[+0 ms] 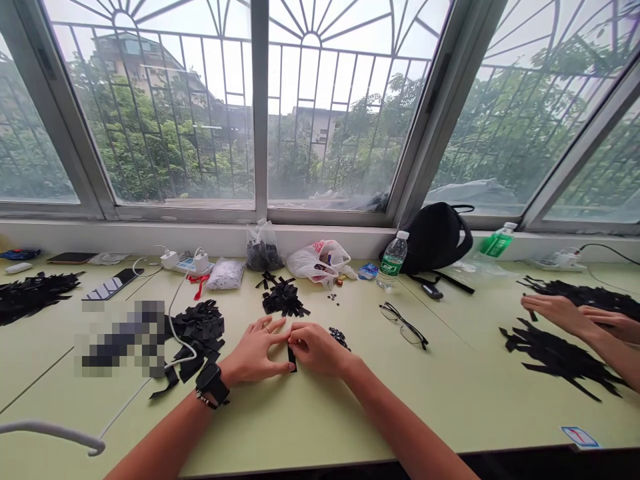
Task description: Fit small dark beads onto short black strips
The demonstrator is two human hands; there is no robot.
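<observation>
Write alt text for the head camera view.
The person's left hand and right hand meet over a narrow black strip on a pale green table, beside heaped black strips. A co-worker's hands work at the right, below large barred windows overlooking trees.

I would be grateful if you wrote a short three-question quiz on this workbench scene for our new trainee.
1. True or false: the left hand wears a black watch at its wrist.
2. What do the left hand and the right hand meet on? A: a black strip; B: eyeglasses; C: a water bottle.
3. How many hands show in all, counting the other person's hands?

Key: 1 true; 2 A; 3 four.
</observation>
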